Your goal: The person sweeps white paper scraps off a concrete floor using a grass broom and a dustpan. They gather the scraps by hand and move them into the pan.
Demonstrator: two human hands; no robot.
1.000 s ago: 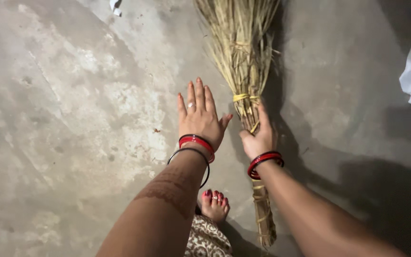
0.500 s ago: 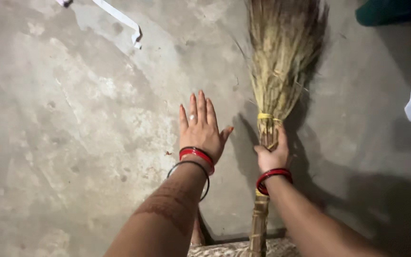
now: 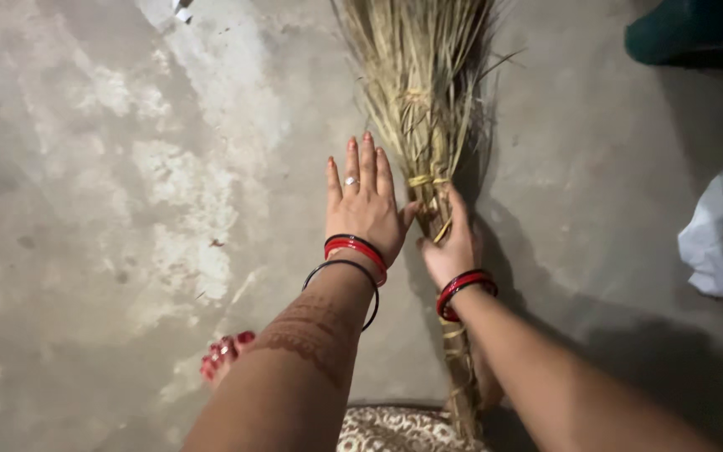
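My right hand (image 3: 452, 243) grips a straw broom (image 3: 422, 92) just below its yellow binding, with the bristles spread on the concrete floor ahead and the bound handle running back past my wrist. My left hand (image 3: 366, 201) is held flat beside it, fingers together and stretched out, holding nothing; its thumb nearly touches the broom. Both wrists carry red bangles, and the left one a thin black ring too. My left foot (image 3: 226, 356) with red nails shows under my left forearm.
A crumpled white sheet (image 3: 713, 234) lies on the floor at the right. A dark green object (image 3: 679, 29) sits at the top right corner. A white scrap (image 3: 179, 10) lies at the top edge. Patterned cloth (image 3: 395, 431) hangs at the bottom.
The broom has swung back to the left and closer, its bristles now wider on the floor. My left foot has stepped forward on the left. The long white strip has left the view.
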